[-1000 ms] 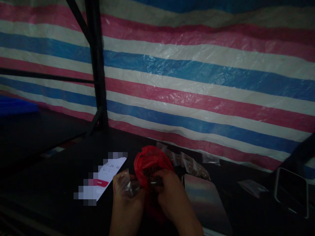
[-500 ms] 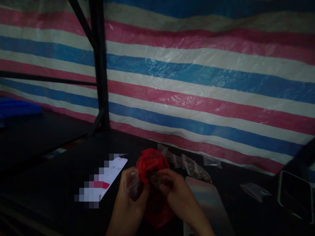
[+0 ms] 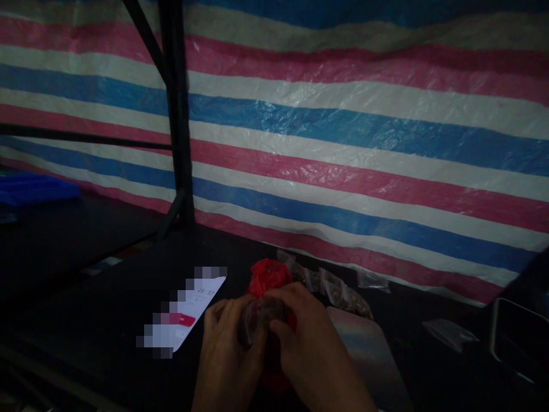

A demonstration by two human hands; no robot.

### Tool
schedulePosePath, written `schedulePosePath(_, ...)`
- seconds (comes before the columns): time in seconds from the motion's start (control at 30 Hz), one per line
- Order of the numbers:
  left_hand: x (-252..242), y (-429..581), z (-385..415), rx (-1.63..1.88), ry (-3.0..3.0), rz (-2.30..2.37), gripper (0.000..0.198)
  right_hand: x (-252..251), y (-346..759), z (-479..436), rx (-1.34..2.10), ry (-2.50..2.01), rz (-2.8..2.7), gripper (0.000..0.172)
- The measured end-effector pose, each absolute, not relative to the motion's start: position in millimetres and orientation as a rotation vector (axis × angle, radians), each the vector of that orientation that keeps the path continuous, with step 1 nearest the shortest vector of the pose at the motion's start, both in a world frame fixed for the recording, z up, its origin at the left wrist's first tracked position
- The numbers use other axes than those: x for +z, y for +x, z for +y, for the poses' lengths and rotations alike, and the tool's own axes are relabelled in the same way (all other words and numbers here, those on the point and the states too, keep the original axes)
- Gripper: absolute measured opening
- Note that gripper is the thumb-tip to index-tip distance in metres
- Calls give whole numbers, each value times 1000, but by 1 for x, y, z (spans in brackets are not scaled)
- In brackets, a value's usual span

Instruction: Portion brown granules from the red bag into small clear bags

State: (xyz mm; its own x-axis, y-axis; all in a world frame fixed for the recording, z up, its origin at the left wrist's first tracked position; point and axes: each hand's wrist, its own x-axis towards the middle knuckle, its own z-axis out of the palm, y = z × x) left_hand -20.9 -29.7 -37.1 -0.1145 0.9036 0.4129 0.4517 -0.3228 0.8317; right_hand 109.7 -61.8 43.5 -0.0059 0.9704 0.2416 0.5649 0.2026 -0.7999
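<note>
My left hand [image 3: 231, 343] is closed round a small clear plastic bag [image 3: 253, 320], low in the middle of the view. Against it, my right hand [image 3: 306, 337] pinches dark small pieces [image 3: 272, 309] at the mouth of that bag; the dim light blurs their outline. Behind and beneath both hands lies a red plastic bag [image 3: 270, 276], its crumpled top showing above the fingers and its lower part largely hidden by them.
Filled clear bags [image 3: 343, 294] lie in a row behind my right hand. Flat clear bags [image 3: 450, 333] rest further right, near a dark framed object [image 3: 521, 337]. A silvery panel [image 3: 371, 355] is beside my right wrist, a lit phone [image 3: 193, 303] to the left. Striped sheeting [image 3: 343, 171] hangs behind.
My hands have come together in front of the red bag. My right hand has brought the dark pieces out of the red bag to the small clear bag in my left hand.
</note>
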Motion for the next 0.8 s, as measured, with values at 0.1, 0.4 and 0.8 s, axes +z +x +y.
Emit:
schedulePosePath(0.1,-35,-23,-30,1420,1768,1538,32,47,108,-60,607,-1448,-1720,53)
schedulePosePath(0.4,-31,-22,-33,1221,1640,1252,29,51,109,-59,584,-1314,-1805,59)
schedulePosePath(0.8,-19,-31,-42,1081,1358,983,51,48,115,-59,651,-1218,-1822,61)
